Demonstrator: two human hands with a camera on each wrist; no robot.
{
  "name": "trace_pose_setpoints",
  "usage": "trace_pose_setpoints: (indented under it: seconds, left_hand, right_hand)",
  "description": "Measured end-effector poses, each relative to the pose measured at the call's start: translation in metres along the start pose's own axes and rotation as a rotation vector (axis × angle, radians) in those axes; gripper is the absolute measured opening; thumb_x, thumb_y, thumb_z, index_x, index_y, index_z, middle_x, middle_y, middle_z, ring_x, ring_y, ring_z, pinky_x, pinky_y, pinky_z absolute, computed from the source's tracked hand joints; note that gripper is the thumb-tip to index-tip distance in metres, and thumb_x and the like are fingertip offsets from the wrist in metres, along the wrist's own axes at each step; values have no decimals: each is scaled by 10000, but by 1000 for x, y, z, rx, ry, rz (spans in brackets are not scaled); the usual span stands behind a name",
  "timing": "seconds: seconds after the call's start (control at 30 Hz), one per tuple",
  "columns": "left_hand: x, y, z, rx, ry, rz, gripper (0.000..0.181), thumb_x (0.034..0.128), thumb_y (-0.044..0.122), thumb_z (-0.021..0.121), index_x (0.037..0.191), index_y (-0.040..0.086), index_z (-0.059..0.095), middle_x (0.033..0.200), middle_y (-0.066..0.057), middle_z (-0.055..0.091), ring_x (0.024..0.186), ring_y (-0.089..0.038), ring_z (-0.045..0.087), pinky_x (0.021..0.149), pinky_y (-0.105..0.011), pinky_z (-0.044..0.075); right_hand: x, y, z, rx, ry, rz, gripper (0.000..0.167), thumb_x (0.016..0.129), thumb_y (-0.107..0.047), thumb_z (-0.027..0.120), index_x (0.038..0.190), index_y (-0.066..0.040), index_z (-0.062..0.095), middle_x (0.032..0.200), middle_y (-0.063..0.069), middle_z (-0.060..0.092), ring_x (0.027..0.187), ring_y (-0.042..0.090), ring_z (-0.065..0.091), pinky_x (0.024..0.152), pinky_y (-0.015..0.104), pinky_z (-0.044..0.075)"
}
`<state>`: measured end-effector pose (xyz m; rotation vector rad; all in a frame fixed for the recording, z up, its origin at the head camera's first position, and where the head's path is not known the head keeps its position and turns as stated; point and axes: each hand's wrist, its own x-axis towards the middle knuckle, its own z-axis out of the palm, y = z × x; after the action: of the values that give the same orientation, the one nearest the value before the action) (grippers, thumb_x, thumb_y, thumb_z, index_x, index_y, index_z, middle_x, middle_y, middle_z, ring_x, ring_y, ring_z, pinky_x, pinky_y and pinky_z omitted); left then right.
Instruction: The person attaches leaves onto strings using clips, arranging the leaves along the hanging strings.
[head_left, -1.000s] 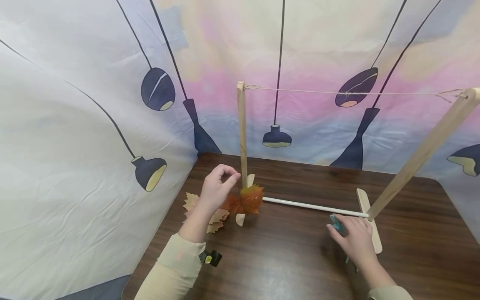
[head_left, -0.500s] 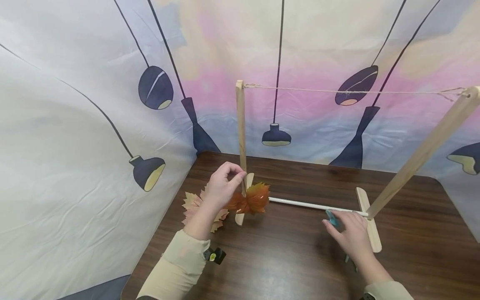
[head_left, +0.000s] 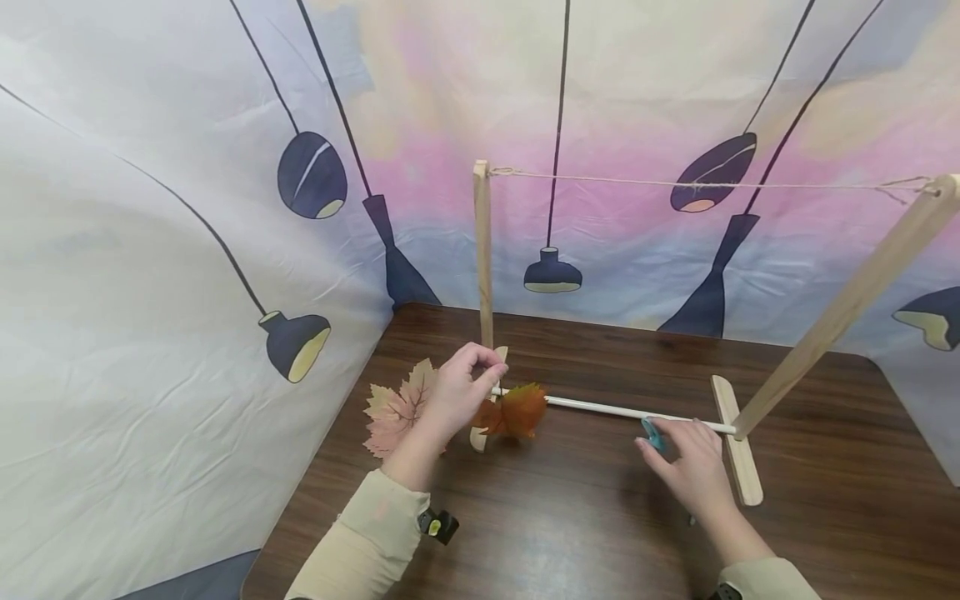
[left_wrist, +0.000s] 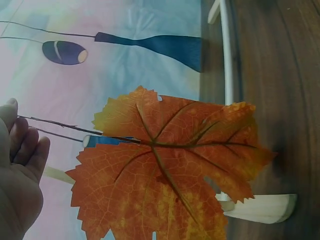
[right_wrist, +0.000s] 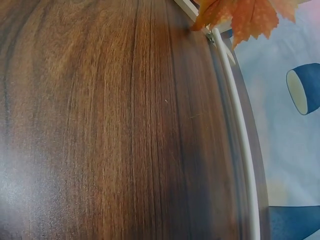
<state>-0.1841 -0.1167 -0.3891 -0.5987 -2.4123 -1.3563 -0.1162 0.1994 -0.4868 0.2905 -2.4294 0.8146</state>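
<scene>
An orange maple leaf (head_left: pixel 523 412) hangs from its stem, which my left hand (head_left: pixel 457 392) pinches between thumb and fingertips. In the left wrist view the orange leaf (left_wrist: pixel 190 170) fills the middle, its dark stem running to the fingers. My right hand (head_left: pixel 692 467) holds a small teal clip (head_left: pixel 652 434) at the thumb and index finger, in front of the white rod; its exact shape is partly hidden. Beneath the left forearm lies a pale pink-and-yellow leaf (head_left: pixel 397 417). The right wrist view shows neither the right hand nor the clip.
A wooden frame stands on the brown table (head_left: pixel 570 517), with a left post (head_left: pixel 483 258) and a leaning right post (head_left: pixel 840 308). Twine (head_left: pixel 637 181) joins their tops; a white rod (head_left: pixel 600 407) joins the feet. A printed cloth (head_left: pixel 622 100) hangs behind.
My left hand has moved right and slightly down with the orange leaf, uncovering more of the pale leaf. My right hand has shifted a little left with the teal clip.
</scene>
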Motion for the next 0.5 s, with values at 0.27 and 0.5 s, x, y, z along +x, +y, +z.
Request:
trace_pose_setpoints:
  seconds: [0.27, 0.5]
  left_hand:
    - [-9, -8, 7, 79, -29, -42, 86, 875, 172, 675, 848, 124, 609, 839, 64, 563, 780, -115, 551, 693, -319, 481]
    - [-10, -12, 10, 99, -37, -72, 87, 883, 208, 667, 857, 141, 618, 845, 81, 562, 785, -103, 543, 696, -281, 467]
  right_hand:
    - [-2, 2, 0, -9, -3, 8, 334, 708, -139, 781, 999, -37, 653, 860, 97, 666, 885, 292, 542, 907, 556, 303]
    - [-4, 3, 0, -9, -3, 0, 337, 714, -153, 779, 1005, -40, 651, 859, 96, 665, 864, 277, 537, 893, 537, 306]
